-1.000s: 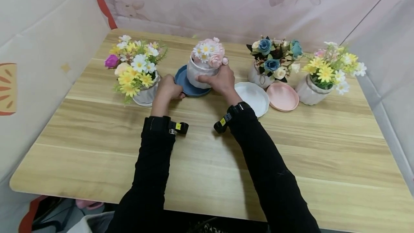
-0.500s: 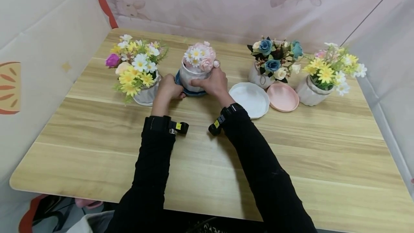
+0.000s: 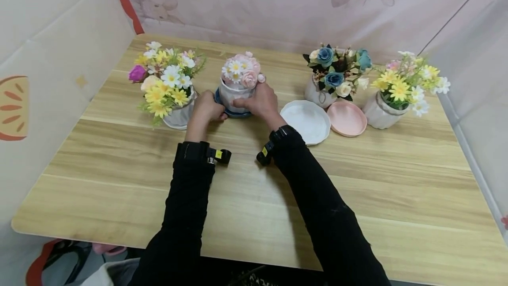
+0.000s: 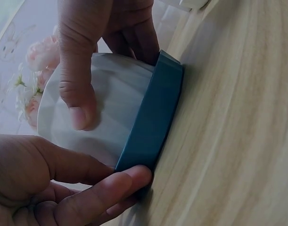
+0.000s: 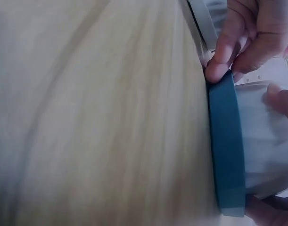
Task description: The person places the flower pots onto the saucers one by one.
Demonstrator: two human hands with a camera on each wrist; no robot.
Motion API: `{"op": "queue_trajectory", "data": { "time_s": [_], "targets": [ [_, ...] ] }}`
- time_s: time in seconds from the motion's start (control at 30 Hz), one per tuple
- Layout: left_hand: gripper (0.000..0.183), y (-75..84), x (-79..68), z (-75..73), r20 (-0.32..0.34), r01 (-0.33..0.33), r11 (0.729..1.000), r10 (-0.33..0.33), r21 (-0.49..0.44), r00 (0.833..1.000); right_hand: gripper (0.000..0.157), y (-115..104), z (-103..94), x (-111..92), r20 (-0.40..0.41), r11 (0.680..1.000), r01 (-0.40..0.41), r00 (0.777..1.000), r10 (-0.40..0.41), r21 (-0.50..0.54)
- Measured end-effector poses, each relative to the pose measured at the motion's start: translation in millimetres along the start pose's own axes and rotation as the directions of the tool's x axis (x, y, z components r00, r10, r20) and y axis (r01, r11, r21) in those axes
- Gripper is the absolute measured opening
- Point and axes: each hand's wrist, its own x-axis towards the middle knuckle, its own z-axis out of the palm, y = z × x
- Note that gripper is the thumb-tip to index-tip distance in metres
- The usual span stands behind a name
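A white pot (image 3: 230, 96) of pink and white flowers (image 3: 242, 70) stands inside a blue saucer (image 4: 153, 115) on the table. Around the pot's right side, my right hand (image 3: 261, 102) grips it, with the thumb across the front wall. My left hand (image 3: 207, 109) pinches the saucer's left rim between thumb and fingers, which the left wrist view shows close up. In the right wrist view the saucer (image 5: 226, 146) lies low against the wood, the pot wall (image 5: 264, 141) rising from it. Much of the saucer is hidden behind pot and hands in the head view.
Left of my hands stands a pot of yellow and white flowers (image 3: 168, 85). A white saucer (image 3: 307, 122) and a pink saucer (image 3: 347, 119) lie to the right. Behind and beside them are pots with blue roses (image 3: 333, 78) and yellow daisies (image 3: 398, 89).
My right hand has moved the flower pot left and slightly down, from over the right part of the blue saucer to its middle. The left hand has stayed at the rim.
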Motion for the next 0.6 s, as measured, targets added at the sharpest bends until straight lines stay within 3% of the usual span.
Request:
{"op": "queue_trajectory", "data": {
  "time_s": [0.3, 0.6],
  "targets": [
    [0.051, -0.6, 1.1, 1.6, 0.002, 0.011, 1.000, -0.011, 0.004, 1.000, 0.085, 2.0, 1.6, -1.7, 0.028, 0.999, 0.049, 0.998, -0.049, 0.008],
    [0.044, 7.0, 8.2, 4.1, -0.034, 0.014, 0.991, -0.010, 0.132, 0.999, 0.084, 3.2, 1.2, 4.6, 0.022, 0.998, 0.056, 0.998, -0.056, -0.001]
  ]
}}
